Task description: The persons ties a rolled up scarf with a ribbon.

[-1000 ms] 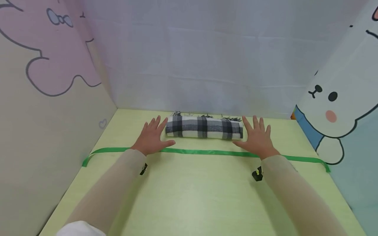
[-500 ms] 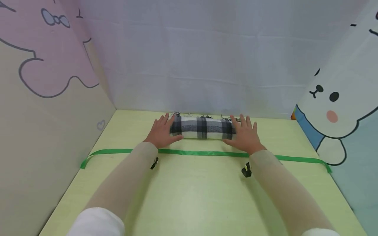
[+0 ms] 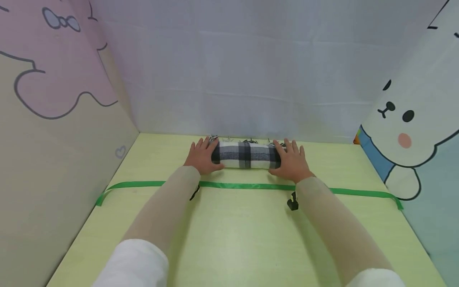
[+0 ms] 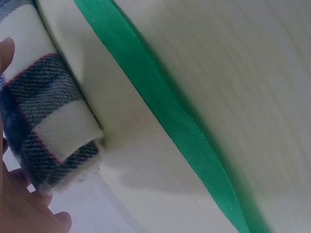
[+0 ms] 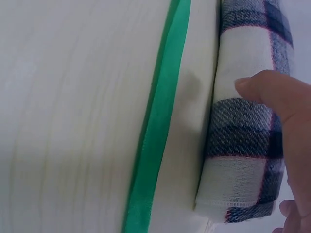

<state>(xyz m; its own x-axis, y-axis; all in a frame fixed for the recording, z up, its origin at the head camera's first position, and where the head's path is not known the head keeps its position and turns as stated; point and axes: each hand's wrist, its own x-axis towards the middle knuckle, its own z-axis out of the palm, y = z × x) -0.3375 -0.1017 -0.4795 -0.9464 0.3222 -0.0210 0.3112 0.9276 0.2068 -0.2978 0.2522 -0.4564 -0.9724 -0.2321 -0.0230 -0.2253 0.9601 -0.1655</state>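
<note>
Plainly, the left hand (image 3: 204,158) is spread and unclenched at the nine o'clock end of a plaid cloth bundle (image 3: 245,154), thumb toward the near side, longer fingers toward the far side. The right hand (image 3: 292,161) mirrors it at three o'clock, its fingers likewise splayed and fairly straight rather than gripping. In the right wrist view its thumb lies across the cloth; whether the pad presses in, I can't tell.

The bundle is long, narrow and softly flattened, lying crosswise between the hands. Its weave is coarse and woolly, checked in cream, grey and near-black, with thin red lines edging the checks. The left wrist view shows layers and a frayed edge at one end. A dark, stringy fringe (image 3: 250,140) pokes out at twelve o'clock.

From the bundle, a flat green ribbon (image 3: 247,185) runs across six o'clock, near but apart, over a smooth, pale yellow, faintly grained tabletop (image 3: 229,239). Matte beige sleeves (image 3: 161,211) reach in from eight and four o'clock. Beyond, a creased white backdrop (image 3: 233,79) rises at twelve, a pink cartoon shape (image 3: 53,52) at ten, a rounded white cartoon animal (image 3: 430,127) at three.
</note>
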